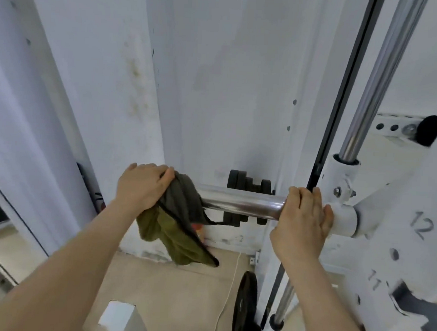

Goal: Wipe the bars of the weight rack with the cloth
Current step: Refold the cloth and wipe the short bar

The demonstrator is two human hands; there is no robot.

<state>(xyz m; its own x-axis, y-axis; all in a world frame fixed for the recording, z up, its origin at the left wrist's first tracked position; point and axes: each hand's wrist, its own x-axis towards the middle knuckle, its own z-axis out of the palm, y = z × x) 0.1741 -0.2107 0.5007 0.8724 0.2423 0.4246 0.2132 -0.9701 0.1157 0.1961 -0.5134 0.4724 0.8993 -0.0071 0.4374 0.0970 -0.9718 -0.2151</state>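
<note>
Head view is showing a horizontal chrome bar [240,204] projecting leftward from a white socket [346,220] on the weight rack frame [392,215]. Left hand [143,184] is grasping an olive-green cloth [179,221], fingers curling over the fabric at the bar's free left end. The cloth is covering that end, and the remainder is hanging loose below the bar in folds, with a dark edge trim showing. Right hand [303,218] is gripping the bar at its right end, fingers wrapping over the top and thumb lying against the socket. Bare chrome is showing between the two hands.

Behind the bar, small black weight plates [249,184] are sitting close to the white wall [229,77]. Above and right of the bar, a polished guide rod [384,72] is rising from the frame. Right of the bar, the frame upright is carrying the painted numbers 12 [423,228] and 11 [374,281]. Below the bar, a black plate [245,306] is standing on edge on the beige floor [175,289]. A thin white cord [227,300] is running beside it, and a white block [121,317] is sitting further left.
</note>
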